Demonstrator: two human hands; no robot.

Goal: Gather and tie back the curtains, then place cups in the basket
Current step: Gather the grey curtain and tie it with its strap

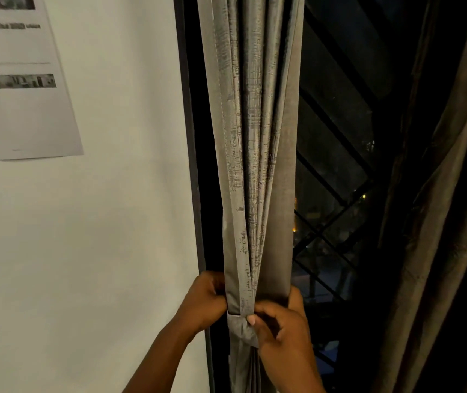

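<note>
I have the grey curtain [255, 165] gathered into one narrow bundle that hangs straight down beside the dark window frame [195, 194], its long axis vertical, and both my hands meet at its lower part. My left hand [202, 300] is curled closed against the bundle's left edge, on the wall [99, 251] side, pinching the folds together. My right hand [280, 327] wraps the right edge, its fingers [266, 310] closed on the fabric tie-back band [242, 327] that crosses the front of the bundle. The band runs across the curtain, just under my left knuckles, so the right hand is nearer its loose end, I judge. The second, darker curtain [436, 222] hangs ungathered to the right, past the window grille [331, 217]. No cups or basket are in view.
</note>
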